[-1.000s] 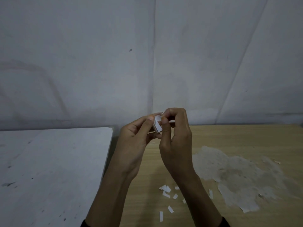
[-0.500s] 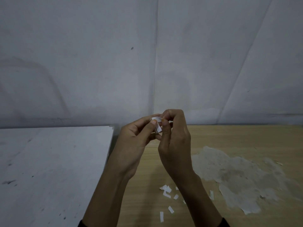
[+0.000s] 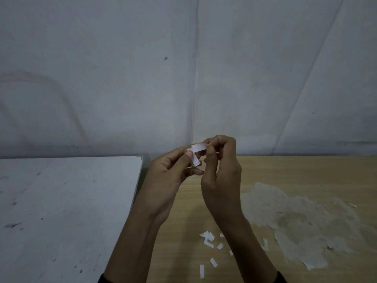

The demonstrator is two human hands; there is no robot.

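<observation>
Left hand (image 3: 167,180), right hand (image 3: 222,180) pinch paper strip (image 3: 197,148) above wooden table (image 3: 285,172); cut scraps (image 3: 208,238) beneath wrists; white board (image 3: 61,201) left.

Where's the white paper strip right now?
Head view, centre: the strip is pinched between the left hand and right hand, above the wooden table.

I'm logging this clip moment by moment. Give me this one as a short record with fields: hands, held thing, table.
left hand: pinches the white paper strip, thumb on it
right hand: pinches the strip's other end with curled fingers
strip state: bent, held above the wooden table
paper scraps: scattered on the table below the wrists
white board: lies left of the hands
pale patch: on the table at right
</observation>
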